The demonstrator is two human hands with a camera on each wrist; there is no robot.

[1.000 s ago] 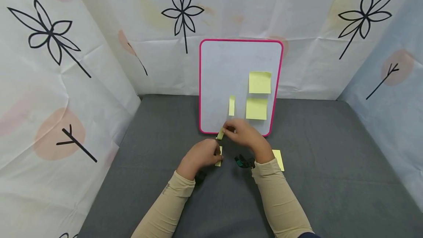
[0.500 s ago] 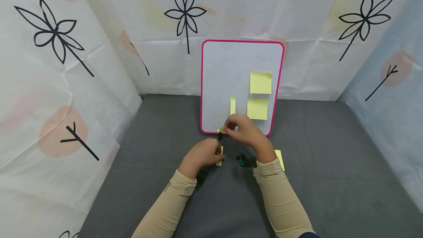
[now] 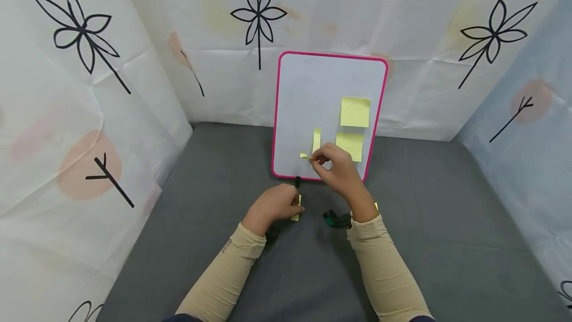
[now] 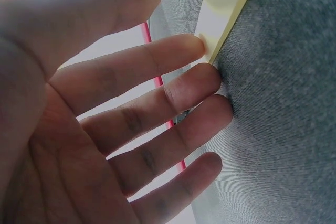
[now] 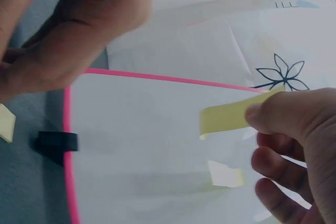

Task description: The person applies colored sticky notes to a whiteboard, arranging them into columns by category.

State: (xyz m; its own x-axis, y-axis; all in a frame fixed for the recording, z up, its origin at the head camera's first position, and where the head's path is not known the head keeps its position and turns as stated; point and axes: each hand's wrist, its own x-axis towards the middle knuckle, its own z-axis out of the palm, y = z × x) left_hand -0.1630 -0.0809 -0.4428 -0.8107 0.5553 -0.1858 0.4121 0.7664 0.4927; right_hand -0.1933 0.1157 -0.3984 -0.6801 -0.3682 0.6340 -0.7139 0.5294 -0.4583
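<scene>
My right hand (image 3: 341, 173) pinches a narrow yellow sticky note strip (image 5: 226, 116) between thumb and a finger, in front of the lower part of a pink-rimmed whiteboard (image 3: 304, 88). One end of the strip curls, and it stands apart from the board. On the dark cloth before the board, my left hand (image 3: 273, 207) rests its fingertips at a thin pad of yellow sticky strips (image 4: 218, 3). Its fingers are extended, with the thumb apart from them. Another yellow strip (image 3: 317, 138) sticks upright on the board, left of two square yellow sticky notes (image 3: 355, 112), one above the other.
A black clip-like support (image 3: 298, 181) sits at the board's bottom edge. Behind my right wrist, a yellow piece (image 3: 376, 206) on the grey cloth (image 3: 447, 237) is mostly hidden. White patterned sheets (image 3: 214, 78) hang behind and at both sides.
My right hand has lifted the strip from near the pad up in front of the board, slightly rightward. The black support came into sight. The left hand stays by the pad.
</scene>
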